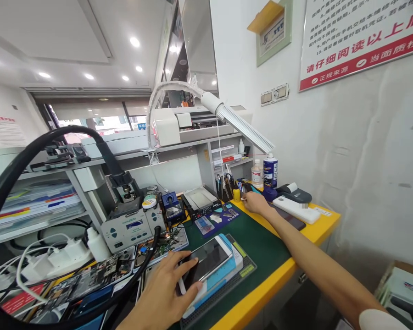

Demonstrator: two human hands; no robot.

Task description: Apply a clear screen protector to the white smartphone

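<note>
My left hand (165,286) rests at the near edge of the bench, thumb and fingers clasped round the end of a white smartphone (209,259) that lies face up on a blue pad (223,270). My right hand (255,201) is stretched far out to the back of the bench, fingers curled by a small yellow bottle (237,193) and a cup of tools (227,185). What its fingertips pinch is too small to make out.
A soldering station (127,227), a hot-air unit with black hose (27,151), a heating plate (201,201) and circuit boards (99,275) crowd the left. A lamp arm (241,126) hangs overhead. Bottles (270,170), a white device (296,208) and a dark phone (289,217) sit along the yellow right edge.
</note>
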